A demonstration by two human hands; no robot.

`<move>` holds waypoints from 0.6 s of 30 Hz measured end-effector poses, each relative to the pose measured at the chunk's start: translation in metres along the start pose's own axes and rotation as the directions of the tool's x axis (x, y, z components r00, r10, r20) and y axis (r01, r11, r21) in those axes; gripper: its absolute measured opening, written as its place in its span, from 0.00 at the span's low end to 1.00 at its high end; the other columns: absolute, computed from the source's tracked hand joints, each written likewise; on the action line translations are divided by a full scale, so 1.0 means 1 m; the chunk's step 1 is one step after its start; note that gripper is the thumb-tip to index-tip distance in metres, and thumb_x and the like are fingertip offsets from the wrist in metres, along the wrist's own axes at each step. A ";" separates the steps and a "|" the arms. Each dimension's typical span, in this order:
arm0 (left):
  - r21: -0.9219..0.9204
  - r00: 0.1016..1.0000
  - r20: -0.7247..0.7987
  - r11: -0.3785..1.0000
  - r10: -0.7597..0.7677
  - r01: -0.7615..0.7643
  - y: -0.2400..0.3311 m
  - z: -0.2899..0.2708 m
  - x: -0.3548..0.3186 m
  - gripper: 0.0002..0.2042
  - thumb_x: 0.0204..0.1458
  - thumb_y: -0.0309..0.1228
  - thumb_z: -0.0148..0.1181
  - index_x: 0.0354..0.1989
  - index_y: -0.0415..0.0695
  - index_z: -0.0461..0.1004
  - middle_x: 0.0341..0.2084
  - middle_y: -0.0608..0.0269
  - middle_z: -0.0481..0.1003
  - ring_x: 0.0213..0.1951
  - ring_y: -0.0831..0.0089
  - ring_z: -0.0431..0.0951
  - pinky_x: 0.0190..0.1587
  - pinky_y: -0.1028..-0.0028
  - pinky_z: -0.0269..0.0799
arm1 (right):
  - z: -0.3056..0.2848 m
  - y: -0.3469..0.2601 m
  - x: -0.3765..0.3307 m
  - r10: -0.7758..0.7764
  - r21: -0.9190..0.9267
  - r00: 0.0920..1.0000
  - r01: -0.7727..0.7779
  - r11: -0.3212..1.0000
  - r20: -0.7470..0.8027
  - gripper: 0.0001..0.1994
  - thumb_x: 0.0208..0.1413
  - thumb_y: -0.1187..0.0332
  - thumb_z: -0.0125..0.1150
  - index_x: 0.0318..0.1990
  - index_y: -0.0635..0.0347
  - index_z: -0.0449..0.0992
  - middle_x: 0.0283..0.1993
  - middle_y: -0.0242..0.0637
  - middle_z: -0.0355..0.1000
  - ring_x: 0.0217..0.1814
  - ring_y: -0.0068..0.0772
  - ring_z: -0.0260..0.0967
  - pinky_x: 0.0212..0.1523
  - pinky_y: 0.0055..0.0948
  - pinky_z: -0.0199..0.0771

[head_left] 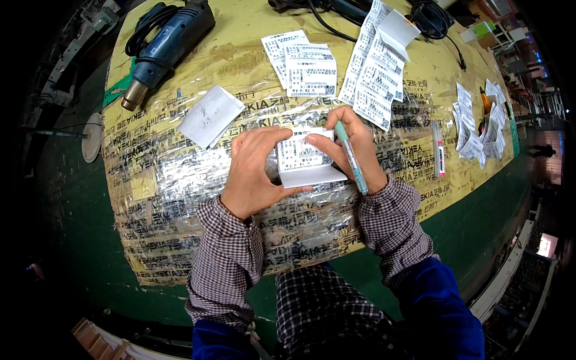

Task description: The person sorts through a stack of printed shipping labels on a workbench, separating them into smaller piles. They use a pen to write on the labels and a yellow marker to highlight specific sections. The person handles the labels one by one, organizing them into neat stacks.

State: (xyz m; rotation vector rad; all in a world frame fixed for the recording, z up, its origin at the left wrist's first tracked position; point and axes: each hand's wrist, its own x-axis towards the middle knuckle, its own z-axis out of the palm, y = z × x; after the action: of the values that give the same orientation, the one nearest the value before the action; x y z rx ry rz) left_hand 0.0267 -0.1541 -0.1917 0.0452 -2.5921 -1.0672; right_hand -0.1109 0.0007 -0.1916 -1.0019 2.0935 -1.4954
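A printed paper slip [300, 153] with a square code is held up between my two hands over the table, its lower edge folded up into a white flap. My left hand [249, 168] grips the slip from the left, with fingers along its upper edge and the thumb under the flap. On the other side, my right hand [360, 147] pinches the upper right corner between thumb and fingers. A light-green pen [351, 159] is also tucked in my right hand, slanting down across the fingers toward the wrist.
Folded white slips with handwriting [211, 115] lie left of my hands. Beyond are printed slips [311, 69], a long printed strip [378, 78] and a blue heat gun [171, 48]. To the right lie a small clear-and-red tube [441, 156] and standing folded slips [480, 129] on the taped tabletop [174, 231].
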 end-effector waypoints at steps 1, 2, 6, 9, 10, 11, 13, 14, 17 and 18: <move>-0.001 1.000 0.002 1.000 0.003 -0.003 0.000 0.000 0.000 0.42 0.25 0.45 0.76 0.52 0.44 0.65 0.48 0.57 0.68 0.53 0.58 0.64 0.57 0.59 0.53 | 0.000 0.000 0.000 0.015 0.010 1.000 -0.015 1.000 0.000 0.16 0.47 0.66 0.68 0.33 0.57 0.63 0.22 0.27 0.60 0.22 0.17 0.58 0.21 0.19 0.59; -0.002 1.000 0.002 1.000 -0.006 0.006 0.000 0.001 0.000 0.42 0.25 0.45 0.76 0.52 0.44 0.65 0.48 0.57 0.68 0.53 0.58 0.64 0.57 0.59 0.53 | 0.000 0.000 0.000 0.030 0.020 1.000 -0.030 0.999 0.001 0.16 0.47 0.66 0.68 0.33 0.57 0.63 0.22 0.27 0.60 0.22 0.16 0.58 0.21 0.19 0.59; -0.008 1.000 -0.003 1.000 -0.020 0.020 0.000 0.001 0.000 0.41 0.25 0.44 0.77 0.52 0.45 0.65 0.48 0.58 0.68 0.53 0.59 0.65 0.56 0.59 0.52 | -0.001 -0.003 0.000 0.047 0.028 0.999 -0.047 0.998 0.015 0.16 0.47 0.67 0.67 0.33 0.57 0.63 0.22 0.27 0.60 0.22 0.16 0.58 0.20 0.18 0.58; -0.002 1.000 -0.009 1.000 -0.011 0.011 -0.001 0.002 0.001 0.41 0.25 0.43 0.77 0.52 0.45 0.65 0.47 0.58 0.69 0.53 0.59 0.65 0.56 0.59 0.52 | 0.000 -0.004 0.001 0.054 0.047 0.998 -0.054 0.997 0.015 0.16 0.47 0.67 0.67 0.33 0.57 0.63 0.22 0.26 0.61 0.22 0.15 0.58 0.20 0.17 0.58; 0.003 1.000 -0.010 1.000 -0.008 0.008 -0.001 0.002 0.001 0.41 0.25 0.43 0.77 0.52 0.45 0.66 0.47 0.58 0.69 0.52 0.59 0.65 0.56 0.59 0.52 | 0.000 -0.005 0.001 0.063 0.058 0.998 -0.064 0.996 0.018 0.16 0.47 0.67 0.67 0.33 0.57 0.62 0.22 0.26 0.60 0.22 0.15 0.59 0.20 0.17 0.58; 0.002 1.000 -0.010 1.000 -0.013 0.013 -0.001 0.002 0.001 0.40 0.25 0.43 0.77 0.52 0.45 0.66 0.47 0.58 0.69 0.52 0.59 0.65 0.56 0.59 0.51 | 0.000 -0.005 0.001 0.071 0.069 0.997 -0.073 0.995 0.021 0.16 0.47 0.67 0.67 0.32 0.57 0.62 0.22 0.26 0.60 0.22 0.15 0.59 0.20 0.17 0.59; 0.002 1.000 -0.009 1.000 -0.018 0.018 -0.001 0.002 0.001 0.40 0.26 0.43 0.76 0.52 0.45 0.66 0.48 0.59 0.69 0.52 0.59 0.65 0.56 0.59 0.51 | 0.001 -0.004 0.000 0.068 0.077 0.998 -0.069 0.995 0.012 0.16 0.47 0.67 0.67 0.32 0.56 0.62 0.22 0.25 0.60 0.22 0.14 0.57 0.19 0.17 0.57; 0.005 1.000 -0.004 1.000 -0.026 0.026 -0.001 0.002 0.002 0.39 0.26 0.43 0.76 0.52 0.45 0.66 0.47 0.59 0.69 0.52 0.60 0.65 0.56 0.59 0.51 | 0.001 -0.003 0.000 0.066 0.080 0.998 -0.066 0.995 0.008 0.16 0.47 0.67 0.67 0.32 0.56 0.62 0.21 0.25 0.59 0.21 0.14 0.57 0.19 0.17 0.56; 0.004 0.999 0.004 0.999 -0.043 0.043 0.002 0.000 0.003 0.38 0.28 0.43 0.75 0.52 0.45 0.66 0.47 0.59 0.69 0.52 0.60 0.65 0.56 0.59 0.51 | 0.001 0.001 0.001 0.036 0.049 0.999 -0.037 0.998 0.008 0.16 0.47 0.66 0.68 0.32 0.56 0.62 0.20 0.24 0.58 0.20 0.13 0.53 0.18 0.17 0.52; -0.002 0.999 0.003 0.999 -0.043 0.043 0.001 0.000 0.003 0.38 0.29 0.43 0.75 0.52 0.45 0.66 0.47 0.58 0.69 0.52 0.60 0.65 0.56 0.59 0.51 | 0.001 0.001 0.001 0.034 0.050 0.999 -0.034 0.998 0.009 0.16 0.47 0.66 0.68 0.32 0.56 0.62 0.19 0.23 0.57 0.19 0.13 0.53 0.18 0.17 0.51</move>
State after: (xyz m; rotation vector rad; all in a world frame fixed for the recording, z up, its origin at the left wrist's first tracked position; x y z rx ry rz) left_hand 0.0237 -0.1536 -0.1902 0.0997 -2.6038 -1.0859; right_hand -0.1116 -0.0005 -0.1932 -0.9480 2.0475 -1.5170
